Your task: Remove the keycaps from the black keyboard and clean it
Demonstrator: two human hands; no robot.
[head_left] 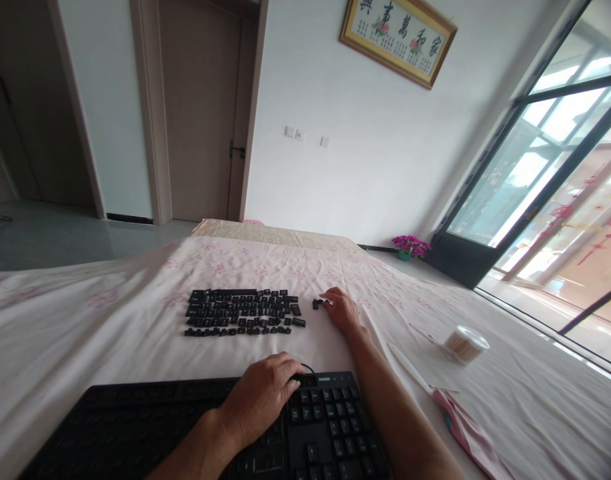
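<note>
The keyboard at six o'clock is pressed down by the left hand, fingers curled flat over its top edge, nothing gripped. At twelve o'clock the loose keycaps are laid in rows on the bed. At one o'clock the right hand is stretched out, its fingers pinched near a single keycap; whether it is held cannot be told.

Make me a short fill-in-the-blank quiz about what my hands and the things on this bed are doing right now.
1. The left hand rests on the black computer ____.
2. The right hand touches a loose black keycap lying to the ____ of the laid-out rows of black keycaps.
3. The round clear tub of cotton swabs stands on the ____ flowered bedsheet.

Answers: keyboard; right; pink
</note>
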